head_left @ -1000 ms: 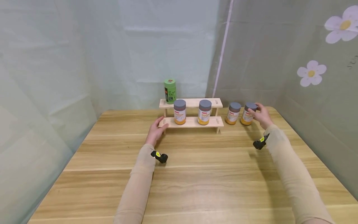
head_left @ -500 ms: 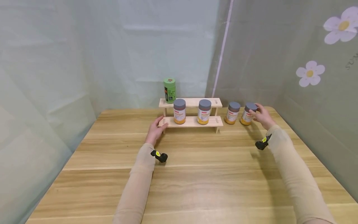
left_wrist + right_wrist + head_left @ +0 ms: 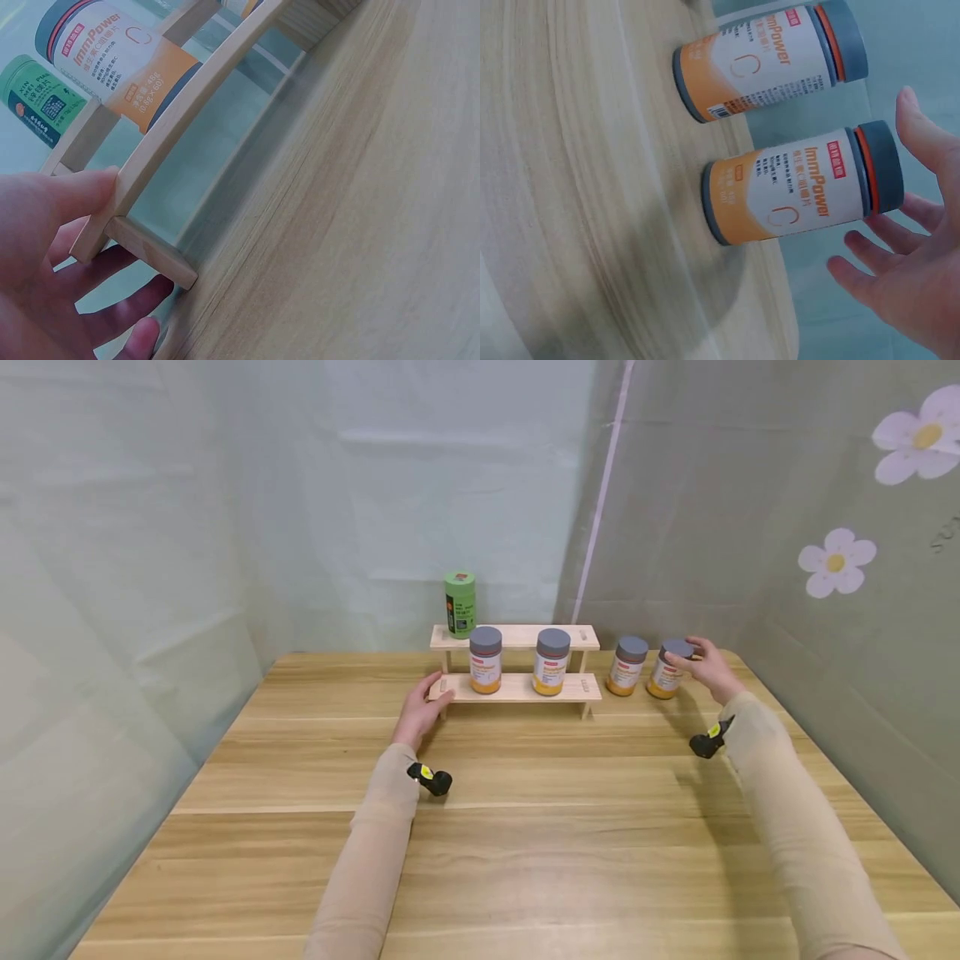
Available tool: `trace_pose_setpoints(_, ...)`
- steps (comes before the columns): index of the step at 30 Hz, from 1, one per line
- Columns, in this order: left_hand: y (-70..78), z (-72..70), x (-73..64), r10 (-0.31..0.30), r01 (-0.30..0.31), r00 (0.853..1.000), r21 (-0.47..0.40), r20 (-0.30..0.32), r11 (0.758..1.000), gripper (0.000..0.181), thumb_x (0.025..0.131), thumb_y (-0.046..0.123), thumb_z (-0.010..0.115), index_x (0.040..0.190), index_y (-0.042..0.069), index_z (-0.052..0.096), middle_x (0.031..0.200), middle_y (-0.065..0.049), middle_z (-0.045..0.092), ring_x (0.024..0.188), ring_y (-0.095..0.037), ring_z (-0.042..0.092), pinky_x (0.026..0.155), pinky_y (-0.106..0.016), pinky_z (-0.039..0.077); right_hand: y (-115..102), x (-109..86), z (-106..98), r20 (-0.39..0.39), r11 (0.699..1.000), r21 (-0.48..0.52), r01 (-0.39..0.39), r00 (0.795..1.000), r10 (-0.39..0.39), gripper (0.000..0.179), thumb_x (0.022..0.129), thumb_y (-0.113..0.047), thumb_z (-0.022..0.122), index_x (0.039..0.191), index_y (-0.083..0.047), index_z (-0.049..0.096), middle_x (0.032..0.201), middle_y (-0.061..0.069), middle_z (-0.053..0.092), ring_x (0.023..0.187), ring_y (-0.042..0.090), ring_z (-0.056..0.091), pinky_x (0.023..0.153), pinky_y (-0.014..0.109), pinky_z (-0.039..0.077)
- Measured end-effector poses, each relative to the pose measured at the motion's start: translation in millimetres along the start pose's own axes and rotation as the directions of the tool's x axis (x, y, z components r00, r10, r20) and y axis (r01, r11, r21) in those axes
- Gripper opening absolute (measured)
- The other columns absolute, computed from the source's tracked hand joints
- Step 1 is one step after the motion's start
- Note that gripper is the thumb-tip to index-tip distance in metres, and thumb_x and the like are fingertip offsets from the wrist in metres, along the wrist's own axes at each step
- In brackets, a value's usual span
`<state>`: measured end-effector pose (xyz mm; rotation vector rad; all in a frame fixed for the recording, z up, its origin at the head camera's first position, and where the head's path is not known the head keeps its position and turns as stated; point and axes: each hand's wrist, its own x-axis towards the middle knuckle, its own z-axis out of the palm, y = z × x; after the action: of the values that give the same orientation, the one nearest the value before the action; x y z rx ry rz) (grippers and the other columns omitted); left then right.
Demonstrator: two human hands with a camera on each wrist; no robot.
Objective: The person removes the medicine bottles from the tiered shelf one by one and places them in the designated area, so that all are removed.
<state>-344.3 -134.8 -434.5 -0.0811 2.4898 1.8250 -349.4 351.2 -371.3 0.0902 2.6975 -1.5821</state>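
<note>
In the head view my left hand (image 3: pixel 420 710) holds the left end of a two-tier wooden shelf (image 3: pixel 517 687). The left wrist view has its thumb (image 3: pixel 86 191) on the lower board, with fingers underneath. Two grey-lidded white-and-orange supplement bottles, a left one (image 3: pixel 485 664) and a right one (image 3: pixel 552 667), stand on that board. A green bottle (image 3: pixel 460 610) occupies the upper tier's left end. Right of the shelf, my right hand (image 3: pixel 708 670) has its fingers spread loosely around the lid of the outermost bottle (image 3: pixel 802 187). A matching bottle (image 3: pixel 627 670) stands upright beside it.
The wooden table (image 3: pixel 525 827) extends toward me from the shelf. A pale fabric curtain (image 3: pixel 450 485) rises behind it, and flower-printed fabric (image 3: pixel 847 635) hangs along the right side. A black wrist camera (image 3: pixel 708 741) sits on my right sleeve.
My right hand and wrist have shifted slightly to the right, while the bottle beside its fingers stays in place. My left hand keeps its hold on the shelf.
</note>
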Motion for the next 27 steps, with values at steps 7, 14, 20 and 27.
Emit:
trace_pose_setpoints(7, 0.5, 0.7, -3.1, 0.009, -0.009, 1.000, 0.005, -0.021, 1.000, 0.061, 0.094, 0.034, 0.062, 0.149, 0.020, 0.038, 0.160, -0.012, 0.027, 0.149, -0.031, 0.022, 0.123, -0.046, 0.019, -11.3, 1.1, -1.8, -0.105, 0.999, -0.039, 0.021, 0.994, -0.025, 0.087, 0.094, -0.047, 0.056, 0.153, 0.001, 0.014, 0.159, 0.029, 0.014, 0.146, 0.047, 0.016, 0.119, 0.059, 0.022)
trace_pose_setpoints(14, 0.3, -0.7, -1.6, -0.004, 0.004, 1.000, -0.004, -0.004, 1.000, 0.061, 0.096, 0.029, 0.060, 0.151, 0.019, 0.035, 0.161, -0.011, 0.025, 0.150, -0.029, 0.020, 0.124, -0.045, 0.017, -37.6, -0.2, -0.1, -0.148, 0.997, -0.036, 0.064, 0.987, -0.069, 0.086, 0.092, -0.049, 0.060, 0.152, -0.001, 0.021, 0.158, 0.025, 0.022, 0.146, 0.042, 0.021, 0.119, 0.056, 0.023)
trace_pose_setpoints(20, 1.8, -0.1, -3.0, 0.004, -0.004, 1.000, -0.010, -0.003, 1.000, 0.061, 0.096, 0.028, 0.061, 0.150, 0.017, 0.036, 0.161, -0.011, 0.026, 0.150, -0.029, 0.021, 0.124, -0.044, 0.018, -53.8, 0.1, 4.9, -0.169, 0.997, -0.044, 0.071, 0.983, -0.077, 0.082, 0.092, -0.046, 0.060, 0.151, -0.002, 0.024, 0.158, 0.023, 0.025, 0.146, 0.040, 0.024, 0.119, 0.054, 0.025)
trace_pose_setpoints(27, 0.8, -0.1, -3.3, 0.000, 0.000, 1.000, -0.008, -0.013, 1.000, 0.060, 0.096, 0.029, 0.060, 0.150, 0.019, 0.036, 0.161, -0.010, 0.026, 0.150, -0.029, 0.021, 0.124, -0.045, 0.018, -61.2, 2.7, 13.6, -0.168, 0.989, -0.040, 0.141, 0.975, -0.146, 0.072, 0.095, -0.047, 0.055, 0.147, -0.002, 0.033, 0.152, 0.023, 0.037, 0.140, 0.036, 0.035, 0.118, 0.048, 0.031)
